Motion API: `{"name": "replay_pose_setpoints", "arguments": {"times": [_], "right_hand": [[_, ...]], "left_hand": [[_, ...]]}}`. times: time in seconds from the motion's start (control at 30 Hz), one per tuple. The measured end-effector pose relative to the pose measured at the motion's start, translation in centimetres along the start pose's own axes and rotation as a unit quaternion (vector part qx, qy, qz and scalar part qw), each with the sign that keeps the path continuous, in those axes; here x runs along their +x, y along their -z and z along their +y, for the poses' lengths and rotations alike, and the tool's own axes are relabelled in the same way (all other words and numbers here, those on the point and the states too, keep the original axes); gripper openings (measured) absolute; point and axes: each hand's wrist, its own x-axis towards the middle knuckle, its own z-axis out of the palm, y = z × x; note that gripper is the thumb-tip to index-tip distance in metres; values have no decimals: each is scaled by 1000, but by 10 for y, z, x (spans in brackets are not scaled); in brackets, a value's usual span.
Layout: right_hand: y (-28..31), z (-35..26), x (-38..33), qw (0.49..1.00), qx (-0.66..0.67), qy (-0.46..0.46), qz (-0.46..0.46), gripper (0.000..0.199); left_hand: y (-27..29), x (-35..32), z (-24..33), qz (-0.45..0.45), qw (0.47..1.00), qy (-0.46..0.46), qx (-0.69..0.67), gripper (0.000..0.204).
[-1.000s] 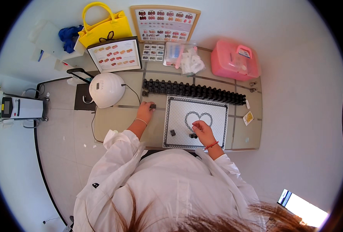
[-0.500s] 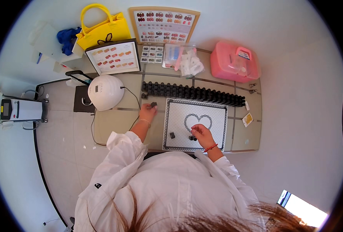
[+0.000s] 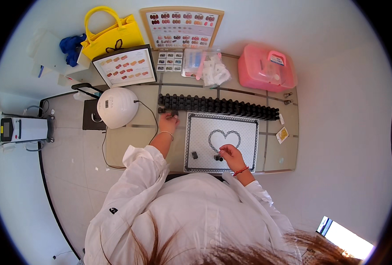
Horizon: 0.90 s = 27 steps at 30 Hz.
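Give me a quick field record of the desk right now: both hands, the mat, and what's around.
left hand: reaching to the near end of the row of dark bottles, fingers at a small dark bottle; grip unclear
right hand: on the white mat, fingers at a small dark piece
mat: heart outline in the middle; another small dark piece lies apart, toward the left
left of mat: white dome lamp
far side: pink case, yellow bag, colour sample boards

Left hand [image 3: 168, 122] grips a small dark bottle [image 3: 174, 113]; right hand [image 3: 231, 155] touches another bottle [image 3: 216, 157] on the patterned mat [image 3: 249, 150].
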Motion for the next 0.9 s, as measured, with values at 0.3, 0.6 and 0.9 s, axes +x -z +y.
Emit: {"name": "replay_pose_setpoints", "arguments": {"times": [0.3,0.6,0.9], "right_hand": [[-2,-10,0,992,-118,42,14,20],[4,-13,-8,907,-385,168,-32,40],[-6,0,-13,880,-461,97,-64,28]], "left_hand": [[-8,-5,4,22,998,16,-55,32],[15,-34,10,-50,989,13,140,32],[17,-164,26,-438,633,-234,594,41]]}}
